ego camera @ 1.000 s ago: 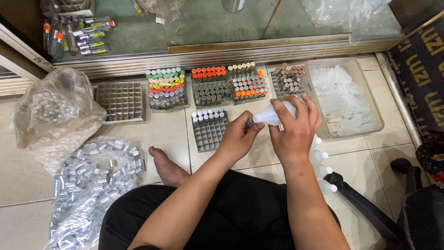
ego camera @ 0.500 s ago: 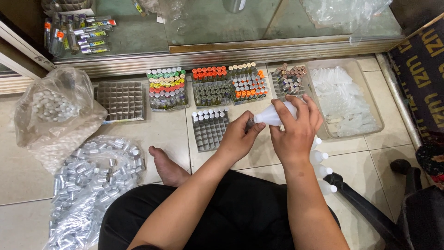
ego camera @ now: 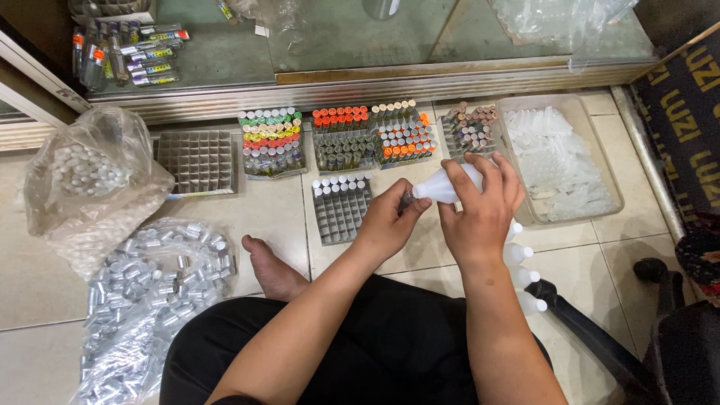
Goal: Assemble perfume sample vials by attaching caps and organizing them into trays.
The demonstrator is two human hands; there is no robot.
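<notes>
My right hand [ego camera: 484, 206] grips a white plastic squeeze bottle [ego camera: 444, 187] lying sideways, its nozzle pointing left. My left hand [ego camera: 390, 217] pinches a small glass vial [ego camera: 409, 199] at that nozzle. Just left of my hands, on the tiled floor, sits a grey divided tray [ego camera: 341, 206] with white-capped vials along its far row. Three more white bottles [ego camera: 523, 277] stand on the floor under my right forearm.
Further back stand trays of vials with coloured caps [ego camera: 271, 140], orange caps [ego camera: 373, 135] and brown caps [ego camera: 471, 126], plus an empty grid tray [ego camera: 196, 161]. A clear tub of plastic droppers [ego camera: 562, 161] is right. Bags of white caps [ego camera: 86, 187] and silver vials [ego camera: 146, 285] lie left. My bare foot [ego camera: 271, 268] rests beside them.
</notes>
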